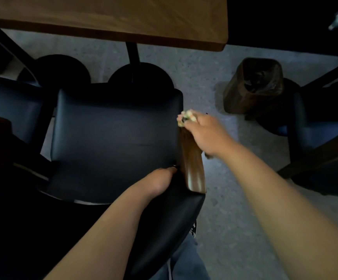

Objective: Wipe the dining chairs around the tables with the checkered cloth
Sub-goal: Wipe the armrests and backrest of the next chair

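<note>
A dark padded dining chair (111,136) stands below me, its seat facing the wooden table (123,15). Its right armrest (192,162) is glossy brown wood. My right hand (206,134) grips the bunched checkered cloth (186,118), pale with dark marks, at the front end of that armrest. My left hand (160,180) holds the chair where the seat meets the backrest, beside the rear of the armrest; its fingers curl out of sight over the edge.
A second dark chair (8,102) stands at the left and another (321,126) at the right. A brown bin (253,85) with a dark liner stands on the speckled grey floor (224,219). Round black table bases (141,75) sit under the table.
</note>
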